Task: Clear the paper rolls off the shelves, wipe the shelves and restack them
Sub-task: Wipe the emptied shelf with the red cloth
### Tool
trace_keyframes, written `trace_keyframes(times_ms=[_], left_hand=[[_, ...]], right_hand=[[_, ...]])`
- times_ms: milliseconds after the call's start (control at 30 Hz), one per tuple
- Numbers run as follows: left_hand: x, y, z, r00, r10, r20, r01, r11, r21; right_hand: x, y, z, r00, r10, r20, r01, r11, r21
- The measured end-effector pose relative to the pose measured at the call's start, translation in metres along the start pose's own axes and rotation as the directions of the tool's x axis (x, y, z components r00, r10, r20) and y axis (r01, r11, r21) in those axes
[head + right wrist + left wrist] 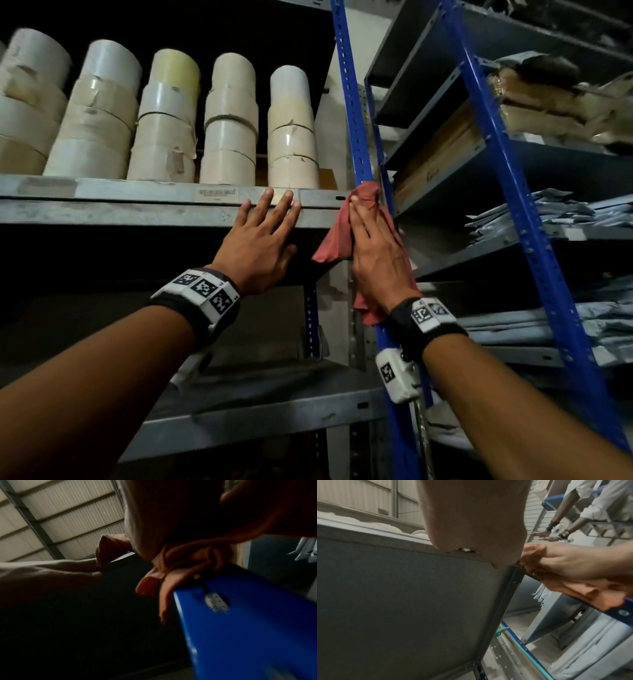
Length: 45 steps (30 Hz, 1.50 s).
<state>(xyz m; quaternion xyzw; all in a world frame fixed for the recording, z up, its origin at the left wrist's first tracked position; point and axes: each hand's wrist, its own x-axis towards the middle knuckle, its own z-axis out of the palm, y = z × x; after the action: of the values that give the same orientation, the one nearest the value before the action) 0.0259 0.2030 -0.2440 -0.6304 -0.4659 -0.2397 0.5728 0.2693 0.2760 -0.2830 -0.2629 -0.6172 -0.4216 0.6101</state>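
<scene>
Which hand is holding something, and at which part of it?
The right hand presses the crumpled red cloth near its upper middle against the blue steel upright. The left hand holds nothing.

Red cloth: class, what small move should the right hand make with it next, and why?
Probably slide the red cloth left along the shelf edge. The right hand presses it flat at the blue post, the corner, and the left hand only steadies the edge.
</scene>
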Motion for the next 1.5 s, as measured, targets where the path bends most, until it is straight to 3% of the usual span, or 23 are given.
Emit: trace_keyframes(times_ms=[100, 233, 433, 467, 567, 600, 700, 767, 833, 900, 967, 1033, 1100, 1167, 1267, 1400, 1500], left_hand=[[0.000, -0.002, -0.003, 1.000, 0.015, 0.020, -0.014, 1.000, -0.009], [-0.001, -0.005, -0.007, 0.998, 0.032, 0.060, -0.031, 0.999, -0.023], [-0.001, -0.019, -0.039, 0.980, 0.087, 0.178, -0.086, 0.996, -0.016], [-0.006, -0.031, -0.043, 0.981, 0.048, 0.188, -0.051, 0.999, 0.012], [-0.037, -0.078, -0.045, 0.969, -0.180, 0.170, 0.176, 0.984, 0.039], [-0.047, -0.090, -0.042, 0.971, -0.190, 0.143, 0.185, 0.981, 0.048], [-0.055, -0.099, -0.036, 0.979, -0.151, 0.138, 0.144, 0.988, 0.056], [-0.052, -0.097, -0.037, 0.978, -0.145, 0.153, 0.139, 0.989, 0.045], [-0.054, -0.101, -0.039, 0.978, -0.119, 0.174, 0.113, 0.992, 0.049], [-0.058, -0.107, -0.042, 0.980, -0.091, 0.178, 0.086, 0.996, 0.035], [-0.061, -0.113, -0.046, 0.985, -0.064, 0.158, 0.059, 0.998, 0.034], [-0.061, -0.116, -0.050, 0.980, -0.060, 0.189, 0.054, 0.998, 0.037], [-0.060, -0.114, -0.054, 0.975, -0.069, 0.209, 0.064, 0.998, 0.030], [-0.059, -0.111, -0.054, 0.974, -0.067, 0.214, 0.062, 0.998, 0.031], [-0.058, -0.110, -0.052, 0.971, -0.077, 0.226, 0.074, 0.997, 0.025], [-0.058, -0.118, -0.050, 0.973, -0.049, 0.227, 0.047, 0.999, 0.014], [-0.060, -0.123, -0.053, 0.973, -0.027, 0.230, 0.023, 1.000, 0.019]], right_hand=[[0.038, 0.006, -0.006, 0.996, 0.077, 0.051, -0.078, 0.996, 0.029], [0.049, -0.014, -0.003, 0.976, 0.219, -0.004, -0.216, 0.963, 0.161], [0.045, -0.011, -0.001, 0.988, 0.006, 0.154, -0.011, 0.999, 0.031], [0.050, -0.007, -0.004, 0.984, 0.010, 0.180, -0.016, 0.999, 0.036], [0.059, -0.010, -0.013, 0.961, 0.226, 0.158, -0.245, 0.962, 0.118], [0.057, -0.022, -0.011, 0.955, 0.262, 0.140, -0.281, 0.950, 0.136], [0.048, -0.075, 0.002, 0.981, 0.172, 0.094, -0.185, 0.969, 0.165], [0.052, -0.113, 0.004, 0.992, 0.028, 0.126, -0.054, 0.978, 0.202], [0.058, -0.145, 0.009, 0.981, -0.140, 0.137, 0.111, 0.973, 0.203], [0.064, -0.155, 0.017, 0.974, -0.176, 0.140, 0.142, 0.964, 0.224], [0.063, -0.137, 0.017, 0.988, -0.093, 0.120, 0.066, 0.975, 0.214], [0.053, -0.105, 0.007, 0.990, 0.101, 0.103, -0.123, 0.963, 0.240], [0.043, -0.079, -0.003, 0.926, 0.340, 0.163, -0.373, 0.888, 0.269], [0.042, -0.074, -0.002, 0.895, 0.400, 0.198, -0.439, 0.870, 0.226], [0.051, -0.104, 0.009, 0.946, 0.292, 0.139, -0.312, 0.938, 0.153], [0.059, -0.166, 0.012, 0.966, 0.007, 0.257, -0.050, 0.986, 0.160], [0.059, -0.150, 0.009, 0.966, -0.035, 0.255, 0.023, 0.998, 0.052]])
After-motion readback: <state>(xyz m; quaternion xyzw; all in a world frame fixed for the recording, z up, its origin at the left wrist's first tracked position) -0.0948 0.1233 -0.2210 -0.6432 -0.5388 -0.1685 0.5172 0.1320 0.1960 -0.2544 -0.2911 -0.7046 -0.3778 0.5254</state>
